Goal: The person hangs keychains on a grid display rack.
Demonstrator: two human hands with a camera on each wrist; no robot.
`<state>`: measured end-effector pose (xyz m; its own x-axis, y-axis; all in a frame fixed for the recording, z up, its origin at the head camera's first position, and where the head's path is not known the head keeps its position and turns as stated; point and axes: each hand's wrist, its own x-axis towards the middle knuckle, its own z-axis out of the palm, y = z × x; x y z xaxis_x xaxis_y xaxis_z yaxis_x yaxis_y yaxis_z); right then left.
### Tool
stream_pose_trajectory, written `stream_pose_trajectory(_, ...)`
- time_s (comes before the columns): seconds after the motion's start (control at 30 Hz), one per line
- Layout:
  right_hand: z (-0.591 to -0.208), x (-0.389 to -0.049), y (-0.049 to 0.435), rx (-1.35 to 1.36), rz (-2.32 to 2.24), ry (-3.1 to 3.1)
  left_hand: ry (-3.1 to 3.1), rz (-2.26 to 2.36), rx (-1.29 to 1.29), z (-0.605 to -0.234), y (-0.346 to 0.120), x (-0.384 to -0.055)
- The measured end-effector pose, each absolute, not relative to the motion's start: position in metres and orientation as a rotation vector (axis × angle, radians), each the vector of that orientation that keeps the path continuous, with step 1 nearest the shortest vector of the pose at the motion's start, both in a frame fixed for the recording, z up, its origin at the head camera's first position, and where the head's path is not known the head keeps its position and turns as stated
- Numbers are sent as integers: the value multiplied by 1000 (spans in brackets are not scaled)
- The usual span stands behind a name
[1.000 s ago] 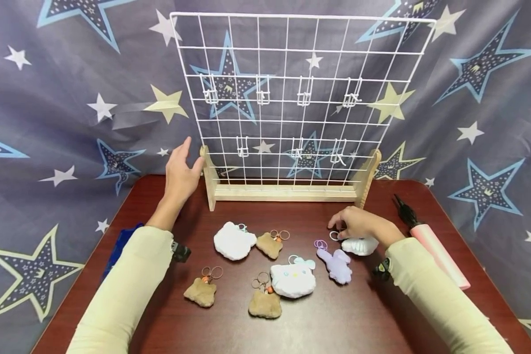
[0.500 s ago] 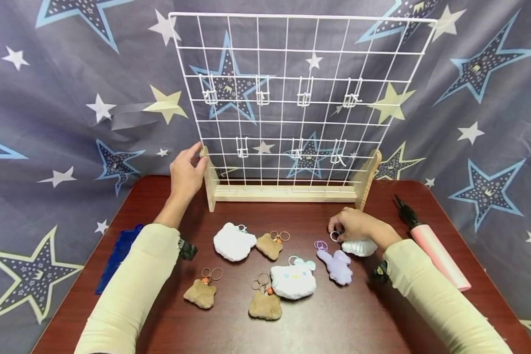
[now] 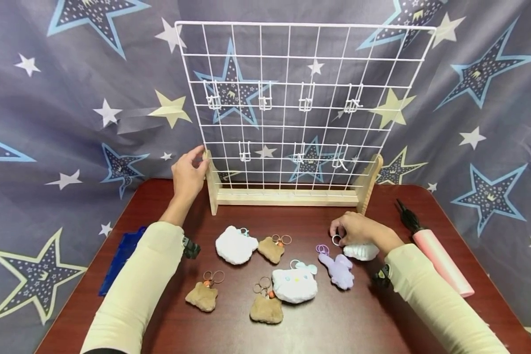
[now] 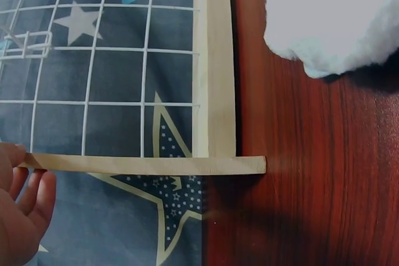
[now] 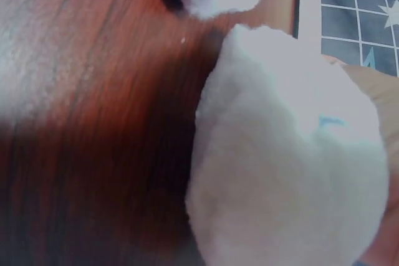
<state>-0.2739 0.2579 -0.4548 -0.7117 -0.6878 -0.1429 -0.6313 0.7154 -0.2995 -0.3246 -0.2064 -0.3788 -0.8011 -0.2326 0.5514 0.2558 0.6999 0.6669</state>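
My left hand (image 3: 188, 175) pinches the top of the left wooden side post (image 3: 213, 187) of a white wire grid rack. In the left wrist view the thumb side and the curled fingers (image 4: 41, 199) lie on opposite faces of that post (image 4: 156, 166). At the right, my right hand (image 3: 356, 229) pinches the ring (image 3: 336, 240) of a white plush keychain (image 3: 363, 252), which lies on the table under the hand. This white plush (image 5: 283, 154) fills the right wrist view and hides most of the hand. A purple plush keychain (image 3: 339, 271) lies just left of it.
White hooks (image 3: 265, 103) hang on the grid in two rows. Brown plush keychains (image 3: 266, 309), a white cat-faced one (image 3: 294, 286) and another white one (image 3: 235, 246) lie mid-table. A blue object (image 3: 119, 263) is at left, a pink-and-black umbrella (image 3: 442, 263) at right.
My left hand has moved in to the left post and taken hold of its top. My right hand has stayed at the white plush keychain's ring. The head view has tilted slightly.
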Motion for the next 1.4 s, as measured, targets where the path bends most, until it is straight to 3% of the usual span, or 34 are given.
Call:
stream_pose_trajectory(0.77,-437,-266,278,-1083,-663,2791,-2268,-909,-17,-383,-203,-330)
stream_pose_trajectory(1.4,-399,-259,308,-885,-1175,3048,-2253,-1011,-17,-384,-199,-330)
